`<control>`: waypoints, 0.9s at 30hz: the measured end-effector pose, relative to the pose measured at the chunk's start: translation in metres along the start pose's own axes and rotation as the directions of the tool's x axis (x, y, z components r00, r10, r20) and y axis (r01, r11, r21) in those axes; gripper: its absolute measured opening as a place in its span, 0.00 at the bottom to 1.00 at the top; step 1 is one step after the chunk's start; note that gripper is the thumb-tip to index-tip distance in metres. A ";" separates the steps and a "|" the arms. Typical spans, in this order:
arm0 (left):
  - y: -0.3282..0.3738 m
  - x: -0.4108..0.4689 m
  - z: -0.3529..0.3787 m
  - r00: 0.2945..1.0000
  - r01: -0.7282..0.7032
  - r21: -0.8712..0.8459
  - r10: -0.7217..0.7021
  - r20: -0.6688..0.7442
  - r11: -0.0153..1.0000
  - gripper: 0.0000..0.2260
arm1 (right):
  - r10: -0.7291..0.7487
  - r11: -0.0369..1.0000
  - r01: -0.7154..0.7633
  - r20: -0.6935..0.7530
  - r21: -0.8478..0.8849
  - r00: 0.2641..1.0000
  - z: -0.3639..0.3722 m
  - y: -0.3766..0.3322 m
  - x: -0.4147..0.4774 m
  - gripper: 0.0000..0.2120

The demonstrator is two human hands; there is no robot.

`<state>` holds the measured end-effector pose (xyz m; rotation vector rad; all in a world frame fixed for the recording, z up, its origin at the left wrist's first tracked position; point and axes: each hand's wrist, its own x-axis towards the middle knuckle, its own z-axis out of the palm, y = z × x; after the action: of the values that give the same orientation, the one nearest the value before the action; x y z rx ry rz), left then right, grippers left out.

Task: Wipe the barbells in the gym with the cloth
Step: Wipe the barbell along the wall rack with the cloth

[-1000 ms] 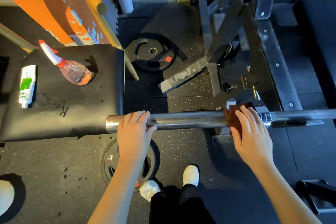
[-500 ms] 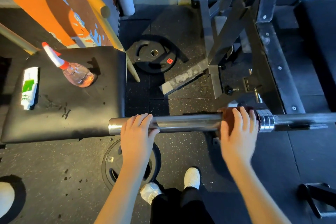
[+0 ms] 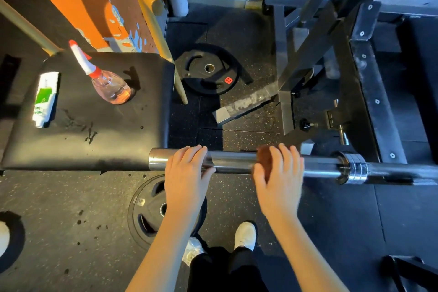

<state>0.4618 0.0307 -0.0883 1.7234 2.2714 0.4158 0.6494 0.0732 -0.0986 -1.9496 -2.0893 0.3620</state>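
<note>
1. The barbell lies level across the middle of the scene. Its shiny sleeve points left, and its end overlaps the near right corner of a black bench pad.
2. The left hand grips the sleeve near that end, fingers curled over the top and thumb on the near side.
3. The right hand clasps a brown cloth around the sleeve, between the left hand and the collar.
4. A spray bottle stands on the pad, with a white-and-green packet to its left.
5. One weight plate lies on the floor under the left forearm, and another plate lies beyond the bar.
</note>
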 end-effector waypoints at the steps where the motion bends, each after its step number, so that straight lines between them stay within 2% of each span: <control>1: 0.000 0.000 -0.001 1.000 -0.001 -0.008 0.001 0.002 1.000 0.24 | -0.109 0.994 0.109 0.029 0.011 0.994 0.008 -0.020 -0.005 0.24; 3: -0.001 0.000 -0.004 1.000 -0.008 -0.037 0.008 0.005 0.999 0.23 | -0.317 0.948 0.317 0.108 0.011 0.942 0.015 -0.041 -0.005 0.23; 5: -0.005 -0.002 -0.007 1.000 -0.005 -0.109 0.004 -0.012 0.994 0.22 | -0.409 0.910 0.415 0.160 -0.002 0.898 0.009 -0.035 0.007 0.23; 8: -0.018 -0.010 -0.014 0.998 0.022 -0.155 -0.031 -0.060 0.988 0.19 | -0.384 0.919 0.392 0.142 -0.037 0.912 -0.001 -0.005 0.009 0.23; 12: -0.040 -0.024 -0.019 0.988 0.100 -0.097 -0.110 -0.108 0.990 0.19 | -0.226 0.973 0.229 0.064 -0.037 0.972 0.009 -0.022 -0.003 0.20; 16: -0.047 -0.026 -0.018 0.989 0.094 -0.154 -0.110 -0.100 0.984 0.22 | -0.381 0.923 0.384 0.166 0.013 0.910 0.030 -0.089 -0.006 0.22; 19: -0.054 -0.031 -0.021 0.979 0.156 -0.205 -0.179 -0.101 0.966 0.22 | -0.464 0.882 0.469 0.251 0.044 0.850 0.030 -0.100 -0.001 0.24; 22: -0.060 -0.043 -0.031 0.938 0.317 -0.363 -0.346 -0.016 0.876 0.22 | -0.489 0.866 0.499 0.279 0.037 0.827 0.019 -0.073 0.001 0.25; 25: -0.061 -0.050 -0.035 0.927 0.356 -0.488 -0.369 0.074 0.797 0.23 | -0.456 0.879 0.475 0.225 -0.037 0.861 0.020 -0.072 -0.006 0.25; 27: -0.063 -0.051 -0.034 0.904 0.403 -0.560 -0.409 0.122 0.724 0.24 | -0.458 0.874 0.482 0.239 -0.055 0.857 0.031 -0.094 -0.007 0.28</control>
<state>0.4069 -0.0370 -0.0787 0.8909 2.1306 0.8967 0.5516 0.0601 -0.0945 -1.4208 -2.6888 0.3714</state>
